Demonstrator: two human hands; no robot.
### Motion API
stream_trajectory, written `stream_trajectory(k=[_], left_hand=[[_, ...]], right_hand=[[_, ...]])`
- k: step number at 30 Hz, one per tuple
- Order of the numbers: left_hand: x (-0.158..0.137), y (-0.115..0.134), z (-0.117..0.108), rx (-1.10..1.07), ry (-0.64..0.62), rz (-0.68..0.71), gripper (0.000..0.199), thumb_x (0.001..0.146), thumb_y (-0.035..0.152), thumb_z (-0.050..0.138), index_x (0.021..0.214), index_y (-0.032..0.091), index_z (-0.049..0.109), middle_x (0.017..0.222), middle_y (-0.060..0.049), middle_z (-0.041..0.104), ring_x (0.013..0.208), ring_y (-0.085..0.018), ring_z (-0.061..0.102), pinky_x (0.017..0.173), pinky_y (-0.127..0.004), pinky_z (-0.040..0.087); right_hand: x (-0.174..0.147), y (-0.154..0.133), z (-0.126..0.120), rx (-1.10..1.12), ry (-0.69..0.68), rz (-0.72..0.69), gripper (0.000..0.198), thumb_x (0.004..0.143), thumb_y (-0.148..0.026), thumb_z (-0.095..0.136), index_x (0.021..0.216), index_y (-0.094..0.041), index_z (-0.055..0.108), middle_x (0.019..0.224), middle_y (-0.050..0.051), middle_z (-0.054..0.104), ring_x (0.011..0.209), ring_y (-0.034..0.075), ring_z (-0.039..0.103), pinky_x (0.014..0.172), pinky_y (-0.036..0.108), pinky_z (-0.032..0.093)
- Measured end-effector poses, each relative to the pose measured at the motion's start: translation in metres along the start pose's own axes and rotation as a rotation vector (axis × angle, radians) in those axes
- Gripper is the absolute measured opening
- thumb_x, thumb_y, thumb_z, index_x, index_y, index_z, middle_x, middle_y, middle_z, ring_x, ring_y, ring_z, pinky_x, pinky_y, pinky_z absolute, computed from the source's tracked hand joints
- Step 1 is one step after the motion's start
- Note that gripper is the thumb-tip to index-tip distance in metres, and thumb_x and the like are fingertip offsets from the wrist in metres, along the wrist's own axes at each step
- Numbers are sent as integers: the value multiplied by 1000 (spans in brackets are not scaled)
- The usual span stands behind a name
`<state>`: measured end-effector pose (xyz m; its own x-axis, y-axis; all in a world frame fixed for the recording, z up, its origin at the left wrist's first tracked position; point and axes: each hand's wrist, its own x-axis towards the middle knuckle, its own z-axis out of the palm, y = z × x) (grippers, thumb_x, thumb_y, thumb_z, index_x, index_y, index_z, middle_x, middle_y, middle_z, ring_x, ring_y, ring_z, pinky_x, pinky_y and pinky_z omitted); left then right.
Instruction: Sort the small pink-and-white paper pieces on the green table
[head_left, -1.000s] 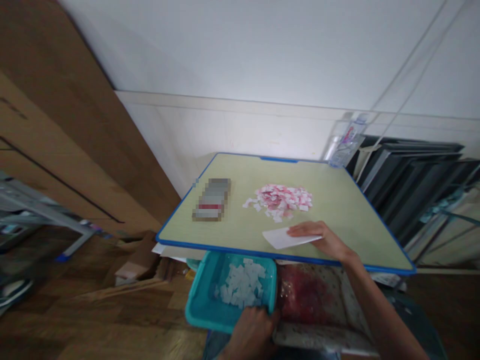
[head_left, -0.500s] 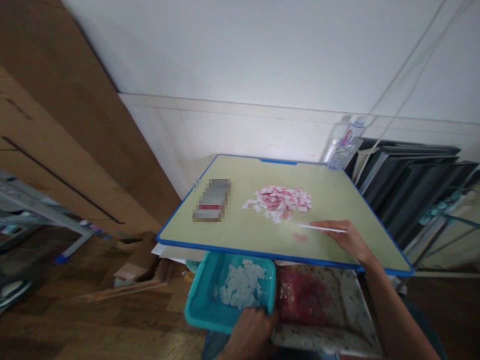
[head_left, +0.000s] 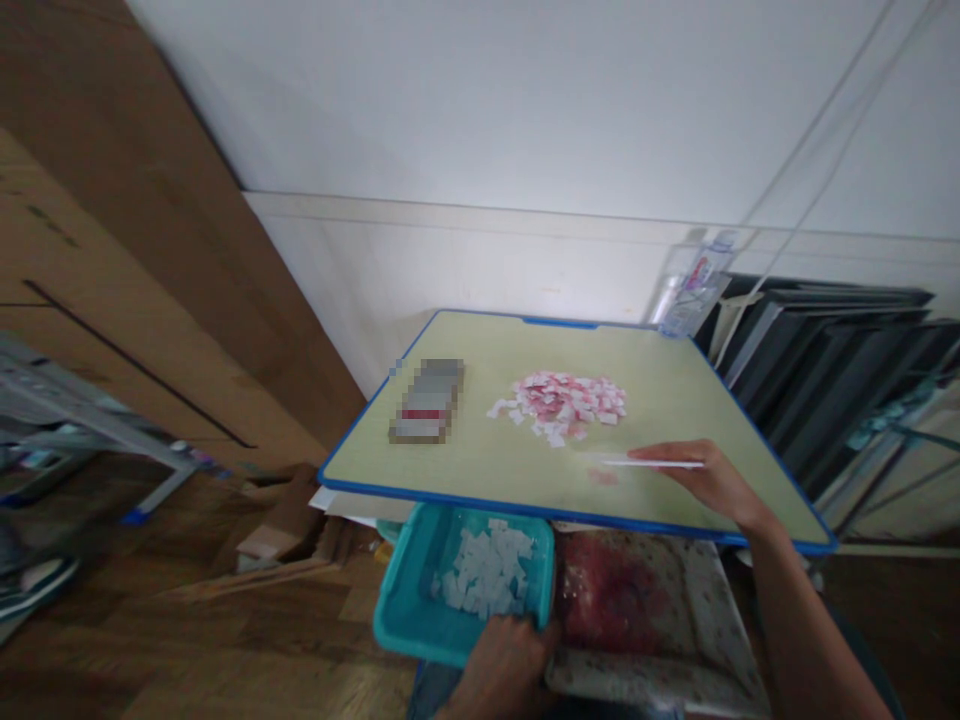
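The right hand's (head_left: 711, 480) fingers pinch a thin white card (head_left: 660, 464) just beside the pink-and-white scraps (head_left: 566, 400) on the table (head_left: 720, 400); one knock could scatter those. The left hand's (head_left: 508, 655) fingers clasp the teal tub (head_left: 420, 638); tilt it and I'd expect white pieces (head_left: 487, 572) spilling.

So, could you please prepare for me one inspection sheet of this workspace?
Surface: pale yellow-green rectangular tabletop with blue edging; faint pink stain near the right hand.
Job's things: loose pile of small pink-and-white flat pieces on the tabletop; teal plastic basin below its near edge, containing small white flat pieces.
Clutter: pixelated grey oblong item at left; clear plastic bottle by the far right corner.
Hands: right holds a thin white flat piece, seen edge-on; left hand curled at the basin's near rim, grip hidden.
Cables: nothing clearly identifiable.
Surroundings: white wall behind; dark flat panels at right.
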<state>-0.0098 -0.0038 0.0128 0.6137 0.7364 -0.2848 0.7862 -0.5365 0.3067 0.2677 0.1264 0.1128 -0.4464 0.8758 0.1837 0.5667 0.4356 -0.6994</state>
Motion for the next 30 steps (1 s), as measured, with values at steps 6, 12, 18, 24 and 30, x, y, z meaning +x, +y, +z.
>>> stream_trajectory(k=[6, 12, 18, 24, 30], left_hand=[[1, 0, 3, -1, -12, -13, 30, 73, 31, 54, 99, 16, 54, 77, -12, 61, 70, -27, 57, 60, -35, 42], [0, -1, 2, -13, -15, -18, 31, 73, 32, 54, 100, 18, 54, 79, -11, 61, 71, -28, 57, 61, -35, 42], [0, 0, -2, -18, -20, -18, 30, 71, 30, 55, 99, 17, 54, 81, -12, 61, 74, -28, 56, 61, -34, 42], [2, 0, -2, -4, -46, -8, 31, 73, 31, 53, 100, 16, 53, 78, -13, 62, 69, -28, 57, 59, -35, 42], [2, 0, -2, -1, -49, -6, 30, 74, 30, 52, 100, 16, 53, 79, -13, 62, 71, -29, 57, 59, -36, 43]], right_hand=[[-3, -1, -4, -23, -14, -2, 30, 80, -34, 47, 97, -18, 65, 97, 8, 66, 89, 23, 61, 77, 32, 48], [-1, 2, -1, -17, 94, 25, 28, 80, -33, 46, 98, -20, 65, 98, 6, 65, 91, 24, 60, 78, 34, 48], [2, 5, -2, -36, 49, -20, 29, 79, -34, 47, 97, -19, 65, 96, 7, 66, 88, 24, 61, 77, 35, 49], [9, 0, 3, -31, 100, -39, 29, 79, -32, 48, 96, -17, 65, 96, 8, 66, 87, 23, 62, 77, 34, 49], [10, -6, 3, -31, 46, -53, 27, 80, -31, 47, 95, -18, 66, 95, 7, 67, 87, 23, 62, 77, 32, 48]])
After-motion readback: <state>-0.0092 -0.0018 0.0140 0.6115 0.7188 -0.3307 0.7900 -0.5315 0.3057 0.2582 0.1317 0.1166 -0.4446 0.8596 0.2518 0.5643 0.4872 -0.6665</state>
